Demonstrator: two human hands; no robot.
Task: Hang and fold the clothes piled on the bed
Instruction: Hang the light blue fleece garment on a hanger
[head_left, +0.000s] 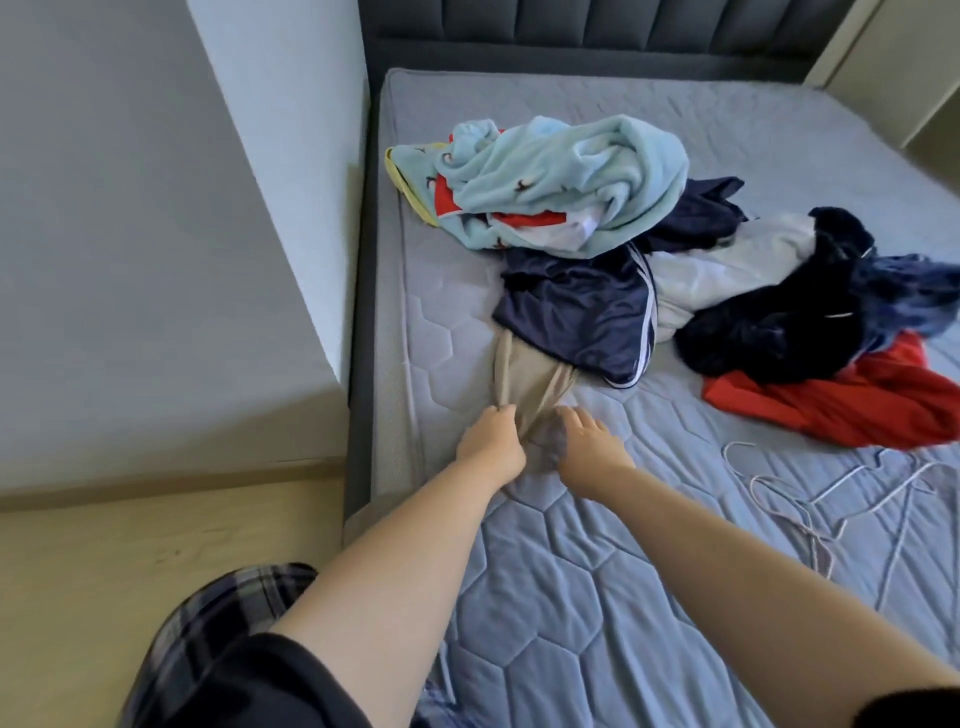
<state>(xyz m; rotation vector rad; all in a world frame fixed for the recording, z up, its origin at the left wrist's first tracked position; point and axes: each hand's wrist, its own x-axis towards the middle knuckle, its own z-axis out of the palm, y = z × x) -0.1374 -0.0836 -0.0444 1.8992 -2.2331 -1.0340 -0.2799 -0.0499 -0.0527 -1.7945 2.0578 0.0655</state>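
Observation:
A pile of clothes lies on the bare quilted mattress (597, 545): a light blue fleece blanket (566, 176) on top at the back, navy shorts with white stripes (576, 306), a white garment (727, 265), dark navy clothes (779, 317) and a red garment (852, 400) to the right. A beige garment (524, 379) sticks out from under the navy shorts. My left hand (491, 441) grips its near edge on the left. My right hand (587, 444) pinches the same edge on the right; the fingertips are partly hidden in the cloth.
Several white wire hangers (810, 499) lie tangled on the mattress to the right of my right arm. A dark padded headboard (597, 31) stands at the back. A grey wall ledge (171, 312) and wooden floor (130, 551) border the bed's left side.

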